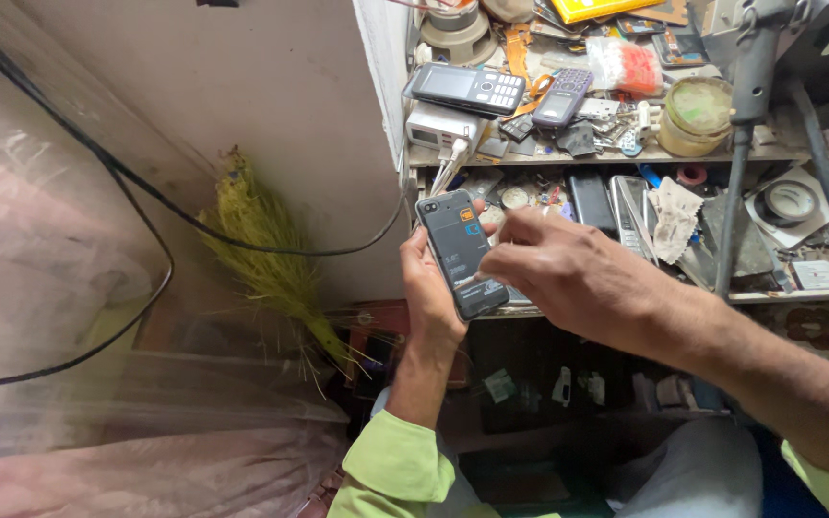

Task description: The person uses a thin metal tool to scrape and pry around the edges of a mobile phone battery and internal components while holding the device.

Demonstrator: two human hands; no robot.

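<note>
A dark phone point(461, 253) with its back cover off was held upright in the left hand point(431, 299), gripped along its left edge and lower end, with the exposed back turned toward the camera. The right hand point(568, 273) was laid against the phone's right side, its fingers point(506, 251) curled and pressed at the edge near the middle; whether anything small was pinched there could not be told. The phone was kept in the air in front of cluttered shelves point(626, 158), just below a white charger point(438, 128). On the upper shelf, a black keypad phone point(467, 88) and a purple keypad phone point(562, 96) were seen. A yellow-green broom point(266, 254) was leaned against the wall to the left.
</note>
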